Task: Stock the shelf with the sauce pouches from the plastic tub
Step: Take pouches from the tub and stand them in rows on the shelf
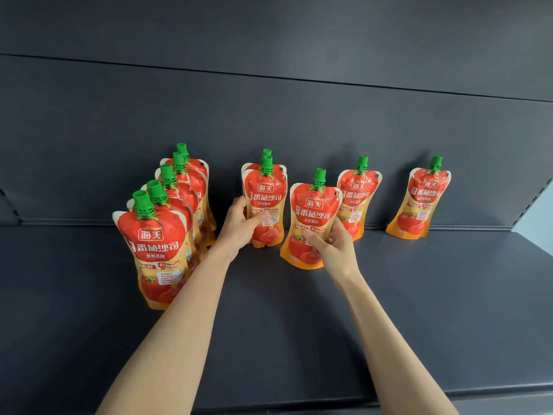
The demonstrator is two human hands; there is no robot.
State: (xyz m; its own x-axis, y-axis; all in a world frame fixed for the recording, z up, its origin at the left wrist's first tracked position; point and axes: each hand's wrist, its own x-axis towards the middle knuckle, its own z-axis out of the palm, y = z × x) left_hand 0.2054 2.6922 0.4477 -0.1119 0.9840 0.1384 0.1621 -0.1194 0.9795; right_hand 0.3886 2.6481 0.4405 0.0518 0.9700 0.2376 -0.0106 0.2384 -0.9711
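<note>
Red and orange sauce pouches with green caps stand on a dark grey shelf [419, 295]. My left hand [241, 223] grips the front pouch [266, 199] of a short file of two in the middle. My right hand [332, 245] holds another pouch [312, 223] upright, just in front of the pouch behind it [357, 196]. A single pouch [420, 202] stands alone at the back right. On the left, a file of several pouches [155, 250] runs from front to back. The plastic tub is out of view.
The shelf's dark back panel [269, 100] rises behind the pouches. A slotted upright [535, 202] bounds the shelf at the far right. The shelf's front edge [299, 402] runs along the bottom of the view.
</note>
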